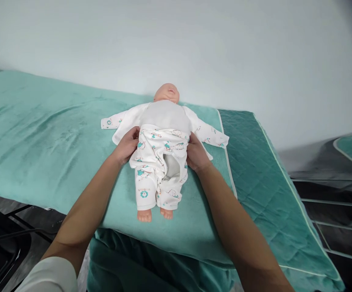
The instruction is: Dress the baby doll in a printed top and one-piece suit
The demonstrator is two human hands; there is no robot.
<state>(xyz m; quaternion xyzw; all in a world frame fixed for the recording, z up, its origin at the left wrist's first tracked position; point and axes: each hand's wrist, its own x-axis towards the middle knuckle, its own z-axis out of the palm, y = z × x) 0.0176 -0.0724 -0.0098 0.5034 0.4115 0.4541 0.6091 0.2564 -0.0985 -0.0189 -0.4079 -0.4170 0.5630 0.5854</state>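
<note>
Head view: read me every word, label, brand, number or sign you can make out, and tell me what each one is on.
Nothing can be read with certainty.
White cloth trousers with turquoise and reddish prints: letter-like marks above the round turquoise motif on the picture-left lower leg, too small and blurred to read.
White long-sleeved cloth top: sleeve prints too small to tell whether they include letters.
Pale green plush cover: none visible.
</note>
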